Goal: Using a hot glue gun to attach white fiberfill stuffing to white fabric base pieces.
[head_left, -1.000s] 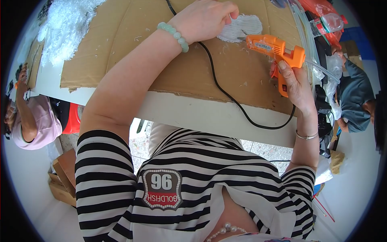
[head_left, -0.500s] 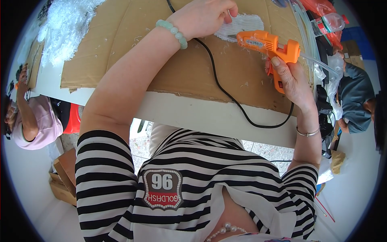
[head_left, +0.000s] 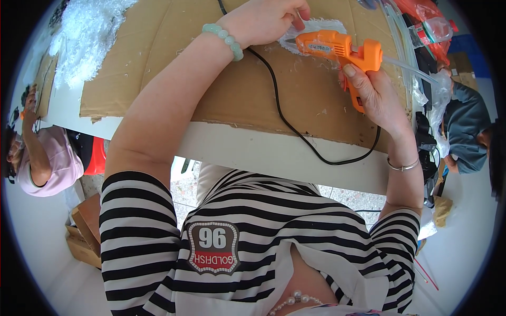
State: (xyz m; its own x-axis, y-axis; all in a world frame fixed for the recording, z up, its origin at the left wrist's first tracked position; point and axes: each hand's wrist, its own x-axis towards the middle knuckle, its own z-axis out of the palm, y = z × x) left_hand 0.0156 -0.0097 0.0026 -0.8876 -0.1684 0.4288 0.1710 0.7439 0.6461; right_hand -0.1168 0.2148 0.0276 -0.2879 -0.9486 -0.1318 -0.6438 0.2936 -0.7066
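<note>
your right hand (head_left: 377, 92) has its grip closed around the handle of an orange glue gun (head_left: 342, 46), the thumb lying along the near side. the barrel runs roughly sideways, its nozzle pointing left, and a clear glue stick (head_left: 408, 67) juts from the back toward the right. the white patch (head_left: 322, 24) lies flat on brown cardboard (head_left: 237, 100), which covers much of the white tabletop (head_left: 253, 146). from your right grip the patch is to the left and farther from your body; its long axis also runs roughly sideways, so barrel and patch lie nearly in line, the front of the gun over the near part of the patch. your left hand (head_left: 263, 22) is the nearer one, just beside the patch's far left edge, fingers curled. a black cord (head_left: 280, 102) loops across the cardboard between your arms.

the gun's front hides part of the patch, and you cannot tell whether the nozzle touches it or hovers above. the upper edge of the view crops your left hand, and its inner side faces away, so you cannot tell whether that grip pinches the patch or only rests near it.
</note>
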